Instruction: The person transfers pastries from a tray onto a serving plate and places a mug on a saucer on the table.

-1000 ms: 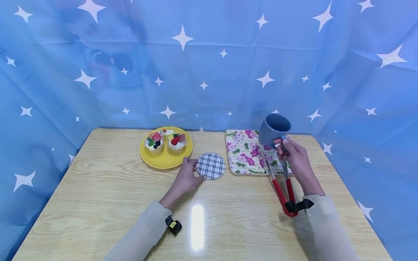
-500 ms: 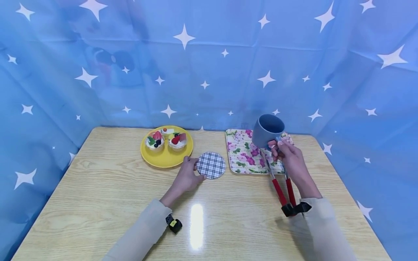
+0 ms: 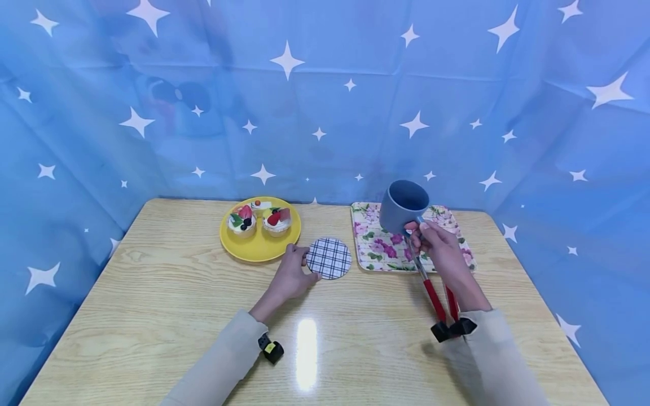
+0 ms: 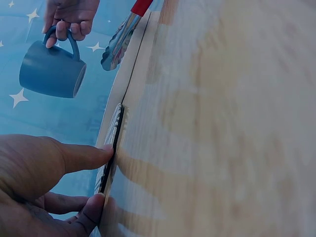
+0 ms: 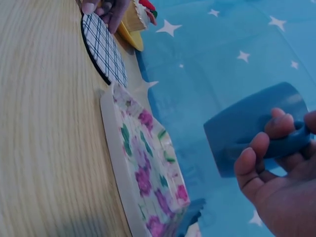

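Note:
My right hand grips a blue-grey mug by its handle. Upright and raised, the mug hangs over a floral tray; the right wrist view shows the fingers curled through the handle. My left hand holds the left edge of a round plaid coaster on the table, thumb at its near side and fingers at its far side. Metal tongs with red handles lie across the tray's front edge, partly hidden under my right hand and wrist.
Left of the coaster stands a yellow plate with fruit-topped cupcakes on it. A blue curtain with white stars hangs right behind the table and along its sides.
My right hand has carried the mug leftward over the tray, uncovering the tray's right part. The left hand has stayed at the coaster, which has not moved.

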### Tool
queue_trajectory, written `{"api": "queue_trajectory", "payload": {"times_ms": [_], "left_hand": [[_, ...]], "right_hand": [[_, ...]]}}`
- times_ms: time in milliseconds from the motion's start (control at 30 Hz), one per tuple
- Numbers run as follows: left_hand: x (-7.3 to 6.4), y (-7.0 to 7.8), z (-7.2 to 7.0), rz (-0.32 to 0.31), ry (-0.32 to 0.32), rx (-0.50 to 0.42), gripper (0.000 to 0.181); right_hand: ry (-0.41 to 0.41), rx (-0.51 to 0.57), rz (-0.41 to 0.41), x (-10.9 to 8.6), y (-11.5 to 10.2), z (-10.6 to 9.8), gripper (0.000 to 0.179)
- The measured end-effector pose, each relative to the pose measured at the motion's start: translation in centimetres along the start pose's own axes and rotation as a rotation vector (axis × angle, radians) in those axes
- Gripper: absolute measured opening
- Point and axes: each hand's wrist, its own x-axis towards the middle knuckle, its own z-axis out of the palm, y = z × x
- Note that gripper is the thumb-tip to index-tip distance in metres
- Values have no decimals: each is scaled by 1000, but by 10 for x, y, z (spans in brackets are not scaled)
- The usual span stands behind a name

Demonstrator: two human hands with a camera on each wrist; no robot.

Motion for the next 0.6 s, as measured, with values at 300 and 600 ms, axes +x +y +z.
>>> {"api": "queue_trajectory", "payload": {"times_ms": [300, 600], "left_hand": [[0, -1, 1, 7, -2, 1, 68], [0, 0, 0, -4, -3, -4, 67]], "right_hand": [[-34, -44, 30, -5, 1, 14, 56], [-55, -15, -2, -7, 2, 26, 53]]}}
